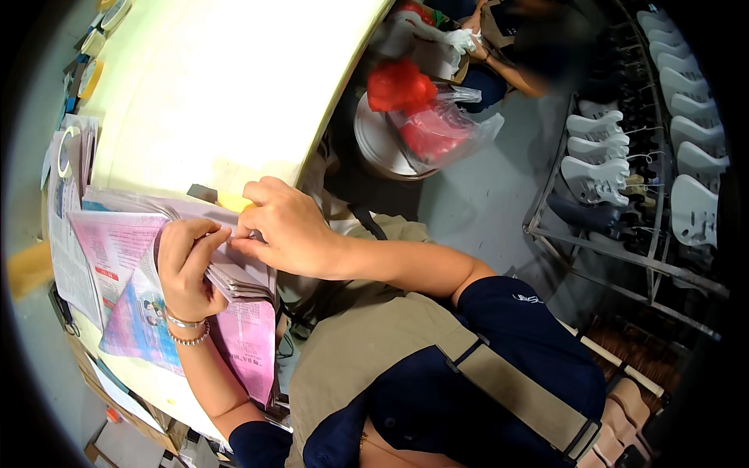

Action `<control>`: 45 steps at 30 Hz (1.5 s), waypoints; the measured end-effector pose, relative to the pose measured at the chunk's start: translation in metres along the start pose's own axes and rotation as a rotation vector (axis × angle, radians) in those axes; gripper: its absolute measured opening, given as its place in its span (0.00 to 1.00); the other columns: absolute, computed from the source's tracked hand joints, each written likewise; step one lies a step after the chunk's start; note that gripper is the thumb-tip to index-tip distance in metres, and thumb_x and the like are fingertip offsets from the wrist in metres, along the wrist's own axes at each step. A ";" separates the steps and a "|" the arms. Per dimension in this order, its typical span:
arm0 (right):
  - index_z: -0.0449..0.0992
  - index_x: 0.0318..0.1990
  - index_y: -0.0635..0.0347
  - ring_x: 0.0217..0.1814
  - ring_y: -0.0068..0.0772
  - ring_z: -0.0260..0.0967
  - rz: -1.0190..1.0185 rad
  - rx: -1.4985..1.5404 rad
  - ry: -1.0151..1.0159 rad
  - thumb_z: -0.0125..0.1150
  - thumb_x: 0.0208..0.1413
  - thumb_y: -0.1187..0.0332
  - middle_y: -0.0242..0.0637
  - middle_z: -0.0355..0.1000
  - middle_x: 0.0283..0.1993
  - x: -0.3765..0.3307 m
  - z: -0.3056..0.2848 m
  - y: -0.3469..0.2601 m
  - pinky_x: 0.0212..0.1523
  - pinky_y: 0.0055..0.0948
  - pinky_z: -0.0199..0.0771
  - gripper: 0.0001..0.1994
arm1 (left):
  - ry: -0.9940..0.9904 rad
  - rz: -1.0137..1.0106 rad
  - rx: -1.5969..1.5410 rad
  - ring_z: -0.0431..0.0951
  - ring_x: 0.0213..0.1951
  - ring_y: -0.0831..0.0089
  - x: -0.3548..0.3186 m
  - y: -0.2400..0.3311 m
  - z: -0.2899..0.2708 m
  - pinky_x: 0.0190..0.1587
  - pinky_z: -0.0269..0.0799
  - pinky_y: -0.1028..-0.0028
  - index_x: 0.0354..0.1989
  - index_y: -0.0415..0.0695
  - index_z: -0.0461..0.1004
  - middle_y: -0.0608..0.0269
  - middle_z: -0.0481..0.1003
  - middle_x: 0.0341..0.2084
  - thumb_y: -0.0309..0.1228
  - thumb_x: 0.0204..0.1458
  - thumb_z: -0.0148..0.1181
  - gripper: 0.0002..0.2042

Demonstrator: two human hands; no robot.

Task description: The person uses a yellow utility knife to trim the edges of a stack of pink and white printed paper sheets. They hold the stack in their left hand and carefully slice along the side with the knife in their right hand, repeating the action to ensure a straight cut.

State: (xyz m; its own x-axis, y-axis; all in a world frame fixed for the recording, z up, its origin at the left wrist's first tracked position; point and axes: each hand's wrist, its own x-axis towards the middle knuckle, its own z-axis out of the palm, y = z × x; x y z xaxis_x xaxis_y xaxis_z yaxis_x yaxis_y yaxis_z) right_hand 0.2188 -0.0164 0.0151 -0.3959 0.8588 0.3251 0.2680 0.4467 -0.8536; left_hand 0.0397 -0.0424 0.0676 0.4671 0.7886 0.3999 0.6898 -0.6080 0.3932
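At the near end of the pale table (203, 86), my left hand (187, 265) is closed over a thick stack of printed newspaper sheets (248, 331), with its fingers curled at the folded edges. My right hand (285, 226) meets it from the right, thumb and finger pinched at the paper close to the left fingertips. Several sheets are bent or folded over between the hands. A pink and blue printed sheet (148, 308) spreads out under my left wrist. Just beyond the right fingers lies a small yellow piece (232, 201) beside a dark flat strip (203, 192).
Tape rolls (92, 78) line the table's left edge. More newspapers (66, 234) lie at the left. To the right, a white-lidded bucket (374, 140) carries red and clear plastic bags (437, 132). A metal rack (601, 257) holds white guitar bodies (597, 179). Another person (507, 70) works behind.
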 end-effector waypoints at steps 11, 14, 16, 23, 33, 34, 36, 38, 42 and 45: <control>0.77 0.21 0.56 0.34 0.40 0.66 0.001 0.004 0.027 0.75 0.35 0.62 0.35 0.65 0.27 0.000 -0.001 0.001 0.32 0.37 0.66 0.11 | 0.032 0.034 0.035 0.72 0.29 0.55 -0.003 -0.004 0.001 0.34 0.66 0.62 0.32 0.37 0.76 0.53 0.73 0.30 0.41 0.39 0.56 0.18; 0.79 0.22 0.56 0.32 0.41 0.67 0.005 -0.013 -0.002 0.77 0.33 0.61 0.39 0.66 0.27 0.002 -0.007 0.002 0.31 0.35 0.66 0.13 | 0.012 0.050 0.017 0.72 0.30 0.56 -0.001 -0.009 -0.005 0.35 0.67 0.62 0.32 0.37 0.76 0.53 0.73 0.30 0.35 0.35 0.53 0.17; 0.79 0.22 0.58 0.29 0.37 0.63 -0.031 0.003 0.025 0.78 0.32 0.64 0.37 0.63 0.24 0.002 -0.011 0.001 0.29 0.33 0.62 0.13 | 0.007 -0.005 -0.007 0.75 0.34 0.56 -0.007 -0.013 -0.005 0.38 0.69 0.63 0.34 0.37 0.78 0.52 0.74 0.32 0.50 0.44 0.54 0.24; 0.79 0.20 0.54 0.31 0.37 0.63 0.040 -0.001 -0.040 0.77 0.32 0.61 0.32 0.61 0.25 0.001 -0.010 0.002 0.30 0.35 0.64 0.12 | 0.021 0.012 -0.036 0.75 0.31 0.61 -0.009 -0.015 -0.006 0.35 0.69 0.68 0.31 0.39 0.78 0.54 0.75 0.32 0.38 0.36 0.58 0.16; 0.78 0.20 0.54 0.34 0.44 0.68 -0.082 -0.001 0.033 0.76 0.35 0.62 0.39 0.70 0.27 0.000 -0.008 0.002 0.35 0.38 0.68 0.11 | -0.077 -0.104 -0.058 0.68 0.34 0.53 0.002 0.003 -0.006 0.38 0.65 0.60 0.25 0.40 0.71 0.52 0.68 0.33 0.28 0.27 0.52 0.12; 0.77 0.20 0.52 0.35 0.45 0.68 -0.060 -0.018 0.069 0.75 0.36 0.58 0.39 0.69 0.27 -0.003 -0.005 0.003 0.37 0.40 0.68 0.13 | -0.127 -0.130 -0.057 0.68 0.35 0.52 -0.001 0.001 -0.006 0.39 0.65 0.60 0.26 0.40 0.72 0.52 0.68 0.32 0.30 0.27 0.53 0.13; 0.75 0.20 0.53 0.40 0.45 0.67 -0.025 -0.016 0.054 0.74 0.39 0.57 0.38 0.69 0.29 -0.008 -0.011 0.000 0.40 0.39 0.68 0.14 | -0.116 -0.184 -0.034 0.67 0.33 0.53 -0.001 0.007 0.001 0.38 0.64 0.61 0.26 0.41 0.73 0.53 0.66 0.30 0.30 0.25 0.53 0.14; 0.75 0.27 0.55 0.44 0.46 0.64 0.010 -0.072 0.042 0.69 0.47 0.55 0.41 0.66 0.36 -0.012 -0.020 0.005 0.42 0.38 0.67 0.14 | -0.125 -0.166 -0.035 0.66 0.33 0.55 0.001 0.007 0.004 0.38 0.63 0.64 0.26 0.40 0.73 0.54 0.66 0.30 0.28 0.23 0.53 0.15; 0.73 0.31 0.61 0.43 0.47 0.64 0.079 -0.079 0.040 0.60 0.56 0.61 0.42 0.65 0.36 -0.008 -0.037 0.010 0.42 0.40 0.66 0.11 | -0.085 -0.121 -0.106 0.66 0.33 0.55 0.007 0.002 0.014 0.39 0.61 0.64 0.25 0.41 0.73 0.55 0.68 0.28 0.27 0.23 0.52 0.14; 0.73 0.33 0.61 0.42 0.46 0.64 0.072 -0.085 0.044 0.58 0.57 0.63 0.41 0.66 0.35 -0.006 -0.045 0.017 0.42 0.40 0.65 0.09 | -0.096 -0.097 -0.142 0.67 0.33 0.56 0.009 0.001 0.014 0.40 0.61 0.64 0.25 0.42 0.73 0.57 0.69 0.27 0.26 0.22 0.51 0.14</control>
State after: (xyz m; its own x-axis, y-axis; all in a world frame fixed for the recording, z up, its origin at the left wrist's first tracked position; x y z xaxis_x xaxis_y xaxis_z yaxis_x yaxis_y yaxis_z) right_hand 0.2656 -0.0025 0.0172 -0.3349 0.8986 0.2835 0.3686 0.4019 -0.8382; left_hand 0.0525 -0.0341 0.0597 0.4576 0.8450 0.2766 0.6521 -0.5304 0.5417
